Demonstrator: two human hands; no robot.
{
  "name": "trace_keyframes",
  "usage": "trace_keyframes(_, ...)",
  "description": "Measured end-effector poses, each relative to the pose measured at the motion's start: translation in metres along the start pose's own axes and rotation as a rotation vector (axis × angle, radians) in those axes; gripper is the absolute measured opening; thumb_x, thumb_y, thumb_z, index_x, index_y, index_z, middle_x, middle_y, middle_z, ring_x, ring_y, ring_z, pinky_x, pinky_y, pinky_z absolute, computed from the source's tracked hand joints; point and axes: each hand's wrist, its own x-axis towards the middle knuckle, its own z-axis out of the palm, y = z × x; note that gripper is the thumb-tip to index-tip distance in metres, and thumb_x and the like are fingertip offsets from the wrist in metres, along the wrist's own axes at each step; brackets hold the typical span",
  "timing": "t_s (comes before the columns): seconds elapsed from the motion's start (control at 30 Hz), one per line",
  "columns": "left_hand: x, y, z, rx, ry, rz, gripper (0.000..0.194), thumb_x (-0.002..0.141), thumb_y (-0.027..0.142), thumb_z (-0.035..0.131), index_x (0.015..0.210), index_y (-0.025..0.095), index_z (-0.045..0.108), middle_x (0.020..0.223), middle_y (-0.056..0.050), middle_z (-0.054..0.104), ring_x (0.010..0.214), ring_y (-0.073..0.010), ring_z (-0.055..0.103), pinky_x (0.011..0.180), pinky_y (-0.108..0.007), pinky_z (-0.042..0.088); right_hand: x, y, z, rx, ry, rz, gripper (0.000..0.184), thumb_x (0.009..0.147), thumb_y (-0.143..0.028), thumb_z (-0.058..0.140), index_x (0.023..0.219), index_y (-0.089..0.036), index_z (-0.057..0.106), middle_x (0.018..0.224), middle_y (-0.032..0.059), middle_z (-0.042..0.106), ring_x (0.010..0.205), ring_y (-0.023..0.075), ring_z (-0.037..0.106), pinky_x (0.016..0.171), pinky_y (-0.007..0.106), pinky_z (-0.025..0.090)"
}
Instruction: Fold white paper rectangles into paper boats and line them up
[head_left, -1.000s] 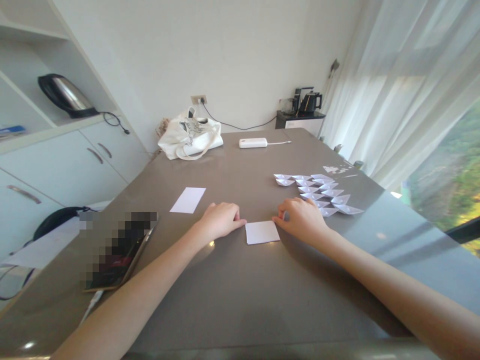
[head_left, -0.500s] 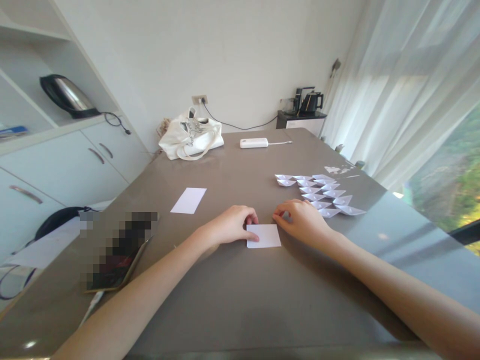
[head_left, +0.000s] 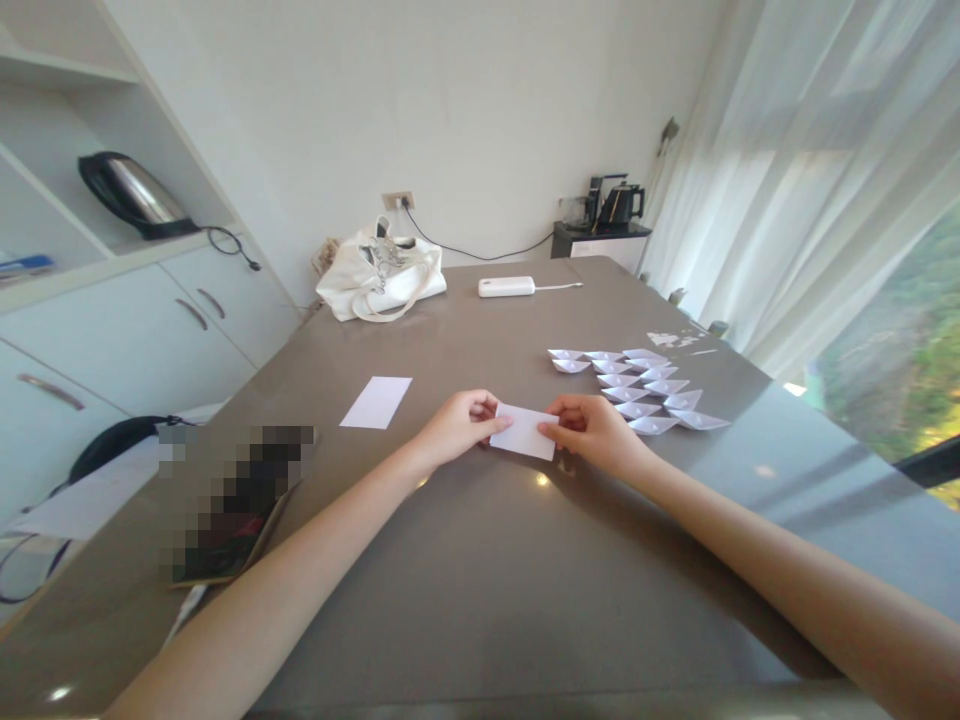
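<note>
A small white rectangle of paper (head_left: pixel 524 434) is held up above the table between both hands. My left hand (head_left: pixel 472 420) pinches its left edge, thumb on the near face. At its right edge my right hand (head_left: pixel 589 425) pinches it the same way. Right of my right hand stand several folded white paper boats (head_left: pixel 647 385) in close rows. Another flat white sheet of paper (head_left: pixel 376 402) lies on the table, beyond and left of my left hand.
On the grey table (head_left: pixel 465 600) a phone (head_left: pixel 240 520) with a cable lies at the left. Farther back are a white handbag (head_left: pixel 382 275) and a white power bank (head_left: pixel 506 287) with a short cable. Paper scraps (head_left: pixel 667 341) lie near the right edge, by the curtain (head_left: pixel 780 160).
The paper rectangle has risen off the table and tilted. My right hand has closed on its right edge, and my left hand has moved up with it.
</note>
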Motion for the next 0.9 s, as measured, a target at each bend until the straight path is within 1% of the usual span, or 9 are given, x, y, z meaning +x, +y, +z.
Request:
trace_keyframes(0.07, 0.0, 0.001, 0.0, -0.167, -0.01, -0.038, 0.033, 0.066, 0.039, 0.075, 0.076, 0.012, 0.058, 0.071, -0.001, 0.061, 0.062, -0.0107, 0.057, 0.059, -0.022, 0.044, 0.0, -0.003, -0.003, 0.114, 0.009, -0.023, 0.025, 0.083, -0.036, 0.053, 0.097, -0.016, 0.061, 0.061, 0.0002, 0.062, 0.053, 0.014, 0.057, 0.049, 0.024, 0.044)
trace_keyframes(0.13, -0.001, 0.004, -0.002, -0.31, -0.071, -0.081, 0.035, 0.065, 0.04, 0.077, 0.079, 0.011, 0.061, 0.074, -0.002, 0.062, 0.067, -0.0109, 0.059, 0.065, -0.023, 0.046, -0.001, -0.008, -0.006, 0.185, -0.039, -0.104, 0.03, 0.087, -0.031, 0.046, 0.111, -0.019, 0.058, 0.07, 0.0009, 0.065, 0.062, 0.0148, 0.06, 0.056, 0.026, 0.049)
trace_keyframes(0.2, -0.003, 0.007, -0.003, -0.389, -0.148, -0.126, 0.036, 0.065, 0.038, 0.077, 0.085, 0.011, 0.063, 0.079, -0.004, 0.064, 0.071, -0.0123, 0.06, 0.07, -0.025, 0.048, -0.003, -0.011, -0.01, 0.149, -0.126, -0.19, 0.029, 0.085, -0.029, 0.05, 0.11, -0.02, 0.062, 0.086, 0.0042, 0.068, 0.073, 0.0161, 0.063, 0.062, 0.026, 0.051)
trace_keyframes(0.27, -0.005, 0.009, -0.003, -0.395, -0.194, -0.153, 0.037, 0.066, 0.038, 0.077, 0.088, 0.011, 0.065, 0.082, -0.005, 0.065, 0.074, -0.014, 0.062, 0.071, -0.027, 0.05, -0.004, -0.012, -0.011, 0.063, -0.185, -0.243, 0.023, 0.084, -0.029, 0.056, 0.101, -0.019, 0.067, 0.097, 0.007, 0.068, 0.082, 0.0177, 0.063, 0.067, 0.027, 0.051)
trace_keyframes(0.4, -0.006, 0.01, 0.0, -0.305, -0.173, -0.133, 0.036, 0.067, 0.04, 0.076, 0.087, 0.011, 0.067, 0.079, -0.006, 0.067, 0.07, -0.0149, 0.062, 0.063, -0.025, 0.05, -0.005, -0.011, -0.01, -0.028, -0.244, -0.284, 0.025, 0.083, -0.036, 0.06, 0.095, -0.018, 0.071, 0.098, 0.0086, 0.069, 0.084, 0.0184, 0.064, 0.071, 0.028, 0.051)
trace_keyframes(0.5, -0.006, 0.009, 0.004, -0.23, -0.137, -0.095, 0.036, 0.067, 0.041, 0.075, 0.087, 0.012, 0.069, 0.075, -0.006, 0.067, 0.066, -0.0153, 0.061, 0.058, -0.025, 0.049, -0.003, -0.009, -0.007, -0.041, -0.215, -0.246, 0.03, 0.081, -0.043, 0.062, 0.09, -0.016, 0.072, 0.09, 0.0078, 0.07, 0.076, 0.0171, 0.064, 0.066, 0.027, 0.05)
trace_keyframes(0.7, -0.009, 0.012, 0.014, -0.178, -0.148, -0.037, 0.04, 0.076, 0.049, 0.065, 0.087, 0.011, 0.071, 0.072, -0.006, 0.069, 0.064, -0.0149, 0.061, 0.057, -0.024, 0.049, -0.002, -0.001, 0.001, -0.043, -0.033, -0.107, 0.032, 0.078, -0.045, 0.064, 0.07, -0.014, 0.067, 0.061, 0.0029, 0.064, 0.056, 0.0127, 0.055, 0.049, 0.022, 0.04)
trace_keyframes(0.77, -0.01, 0.012, 0.016, -0.179, -0.177, -0.017, 0.042, 0.078, 0.052, 0.06, 0.086, 0.011, 0.07, 0.071, -0.005, 0.069, 0.066, -0.0157, 0.062, 0.061, -0.026, 0.051, -0.002, -0.001, 0.002, -0.023, 0.007, -0.08, 0.033, 0.077, -0.045, 0.065, 0.067, -0.014, 0.065, 0.059, 0.0028, 0.063, 0.054, 0.0124, 0.054, 0.048, 0.022, 0.039)
trace_keyframes(0.9, -0.009, 0.01, 0.018, -0.136, -0.174, 0.042, 0.041, 0.07, 0.042, 0.073, 0.096, 0.011, 0.07, 0.09, -0.009, 0.072, 0.084, -0.0194, 0.066, 0.079, -0.029, 0.05, -0.003, -0.002, 0.002, 0.001, 0.014, -0.05, 0.032, 0.073, -0.044, 0.068, 0.066, -0.013, 0.065, 0.061, 0.004, 0.065, 0.054, 0.0133, 0.056, 0.048, 0.023, 0.04)
